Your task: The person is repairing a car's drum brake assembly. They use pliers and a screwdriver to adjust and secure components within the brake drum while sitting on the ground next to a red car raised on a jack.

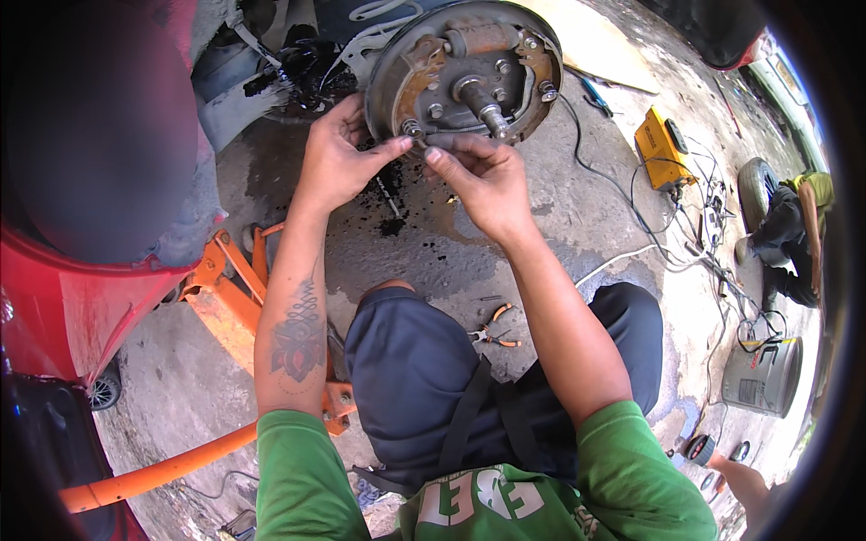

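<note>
In front of me is an uncovered drum brake assembly (492,86), with rusty curved shoes, a cylinder at its top and a spindle jutting from the middle. My left hand (341,158) grips its lower left rim, some fingers hidden behind the backing plate. The left thumb reaches to a small coil spring (412,128) on the shoe. Close beside it, my right hand (483,176) is pinched at the lower edge of the brake, thumb against curled fingers. Whatever lies in that pinch is too small to make out. Pliers (492,330) with orange and black handles lie open on the ground between my knees.
An orange floor jack (225,298) stands at left beside the red car body (72,307). To the right are a yellow box (663,149), tangled cables (713,261) and a grey bucket (762,377). Another person (794,234) is near a wheel (756,191); someone's arm (744,478) enters lower right.
</note>
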Action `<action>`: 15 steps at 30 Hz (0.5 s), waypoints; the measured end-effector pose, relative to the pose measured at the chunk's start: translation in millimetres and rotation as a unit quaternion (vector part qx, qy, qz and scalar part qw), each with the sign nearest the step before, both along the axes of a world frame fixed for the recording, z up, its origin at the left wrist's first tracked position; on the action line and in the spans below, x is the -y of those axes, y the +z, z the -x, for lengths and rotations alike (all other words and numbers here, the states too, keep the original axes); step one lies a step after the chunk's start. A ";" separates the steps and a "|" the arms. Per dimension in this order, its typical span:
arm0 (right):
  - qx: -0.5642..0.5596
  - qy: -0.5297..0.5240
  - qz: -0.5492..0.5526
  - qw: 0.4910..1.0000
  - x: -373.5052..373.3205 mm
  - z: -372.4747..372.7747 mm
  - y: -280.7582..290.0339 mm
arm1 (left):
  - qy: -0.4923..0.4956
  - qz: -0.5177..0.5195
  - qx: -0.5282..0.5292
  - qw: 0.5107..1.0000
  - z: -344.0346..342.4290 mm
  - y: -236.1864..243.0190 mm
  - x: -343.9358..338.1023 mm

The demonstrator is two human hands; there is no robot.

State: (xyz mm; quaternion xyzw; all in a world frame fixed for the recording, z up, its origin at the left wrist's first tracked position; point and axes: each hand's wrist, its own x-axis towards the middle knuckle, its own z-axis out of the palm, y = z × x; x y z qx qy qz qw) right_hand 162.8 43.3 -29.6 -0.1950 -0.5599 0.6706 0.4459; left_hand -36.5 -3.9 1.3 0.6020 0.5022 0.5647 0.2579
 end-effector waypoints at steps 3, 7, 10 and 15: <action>0.035 -0.041 -0.116 0.992 -2.2 6.5 -3.2 | 0.001 -0.001 -0.010 1.000 1.8 -1.4 -0.8; 0.001 -0.099 -0.126 0.987 -0.3 17.4 -7.4 | -0.005 -0.011 -0.001 1.000 3.6 -3.1 -1.7; 0.042 -0.170 -0.214 0.961 0.3 19.4 -7.0 | -0.011 0.001 0.003 1.000 4.3 -3.0 -1.5; 0.097 -0.268 -0.378 0.881 -1.0 16.1 -1.8 | -0.022 -0.009 0.011 1.000 3.2 -1.9 -0.6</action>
